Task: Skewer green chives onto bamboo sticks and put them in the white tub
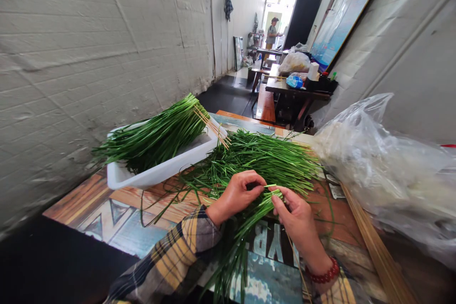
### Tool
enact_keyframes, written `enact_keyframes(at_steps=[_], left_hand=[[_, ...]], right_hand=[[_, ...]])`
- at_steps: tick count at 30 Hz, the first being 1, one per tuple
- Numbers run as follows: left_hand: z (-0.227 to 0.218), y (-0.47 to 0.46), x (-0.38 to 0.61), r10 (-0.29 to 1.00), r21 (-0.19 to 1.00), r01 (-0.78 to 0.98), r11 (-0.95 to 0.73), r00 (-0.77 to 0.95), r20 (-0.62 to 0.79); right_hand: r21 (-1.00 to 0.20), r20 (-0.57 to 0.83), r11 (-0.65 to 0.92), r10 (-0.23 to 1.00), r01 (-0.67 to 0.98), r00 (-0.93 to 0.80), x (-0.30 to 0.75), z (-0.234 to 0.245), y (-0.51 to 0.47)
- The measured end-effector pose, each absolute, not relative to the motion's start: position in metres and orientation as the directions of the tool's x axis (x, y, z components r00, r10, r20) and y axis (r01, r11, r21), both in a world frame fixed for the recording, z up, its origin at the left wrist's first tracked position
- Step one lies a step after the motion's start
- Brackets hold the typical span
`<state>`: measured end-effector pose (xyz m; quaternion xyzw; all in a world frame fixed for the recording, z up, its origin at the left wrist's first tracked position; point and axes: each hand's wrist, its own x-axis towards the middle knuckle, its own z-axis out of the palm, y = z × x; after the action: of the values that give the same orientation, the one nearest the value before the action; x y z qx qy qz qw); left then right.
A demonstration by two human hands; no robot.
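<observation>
My left hand [239, 194] is closed in a pinch on the end of a single garlic chive [270, 185]. Close beside it, my right hand [296, 216] grips the cut ends of a small bunch of garlic chives [257, 216], whose leaves hang down toward me over the table edge. A thin tan stick [298, 262], seemingly a skewer, runs down below my right hand; its upper end is hidden. Just beyond both hands, a loose heap of chives [263, 156] lies on the table.
A white tray [160, 175] at the left holds stacked chives [164, 133], with several skewers [213, 128] across its corner. More long skewers [377, 251] lie at the right, beside a large clear plastic bag [388, 166]. Farther back are another table [285, 86] and a standing person [272, 33].
</observation>
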<state>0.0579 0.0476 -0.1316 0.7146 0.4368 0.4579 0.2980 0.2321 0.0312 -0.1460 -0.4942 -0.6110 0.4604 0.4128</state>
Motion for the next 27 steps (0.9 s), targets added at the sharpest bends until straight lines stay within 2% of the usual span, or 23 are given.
enact_keyframes(at_steps=[19,23,27], left_hand=[[-0.1295,0.0474,0.0583,0.893,0.816,0.366,-0.448,0.223,0.39],[-0.128,0.0464,0.059,0.888,0.791,0.403,-0.46,0.226,0.401],[-0.1281,0.046,0.0595,0.876,0.745,0.463,-0.481,0.225,0.426]], right_hand=[[-0.972,0.043,0.083,0.983,0.22,-0.181,0.2303,-0.1484,0.0318],[-0.98,0.047,0.073,0.989,0.184,-0.139,0.2297,-0.1488,0.0314],[-0.966,0.083,0.12,0.983,0.231,-0.162,0.2314,-0.1508,0.0312]])
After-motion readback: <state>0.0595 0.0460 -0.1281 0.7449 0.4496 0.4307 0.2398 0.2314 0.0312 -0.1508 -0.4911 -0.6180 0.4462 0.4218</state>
